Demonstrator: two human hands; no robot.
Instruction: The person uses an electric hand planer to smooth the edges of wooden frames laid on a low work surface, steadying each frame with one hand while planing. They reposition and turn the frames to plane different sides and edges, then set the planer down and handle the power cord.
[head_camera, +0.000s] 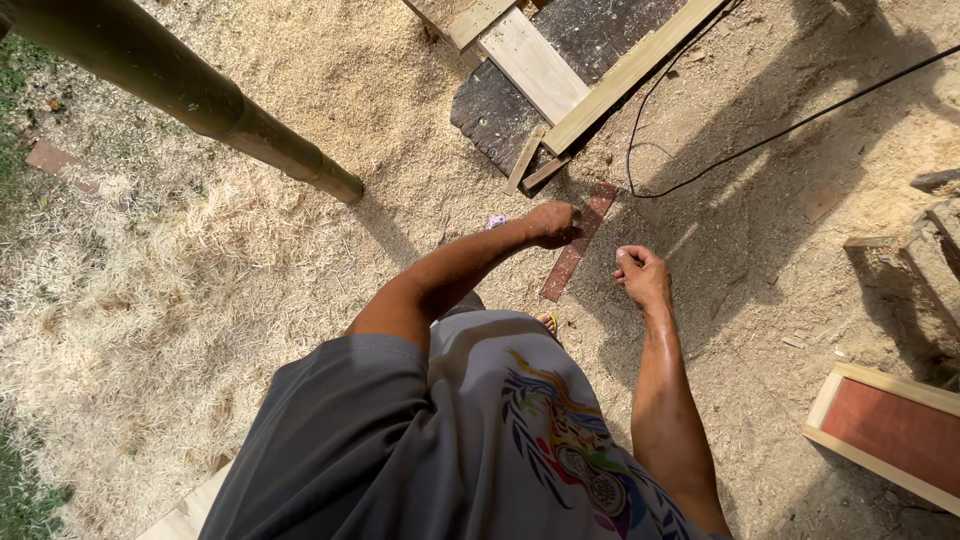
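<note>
My left hand (553, 222) is curled around the left edge of a narrow red-brown wooden strip (590, 215), which runs diagonally down to the left. My right hand (640, 275) is a loose fist just right of the strip and apart from it, with nothing visible in it. Both arms reach forward over sandy, sawdust-covered ground. My grey printed shirt (450, 440) fills the bottom of the view, and a toe in a sandal (548, 322) shows below the strip.
Pale planks and a dark board (560, 70) lie ahead at the top. A black cable (760, 140) crosses the ground at the right. A thick bamboo pole (190, 95) slants at the upper left. A framed red panel (890, 430) lies at the lower right.
</note>
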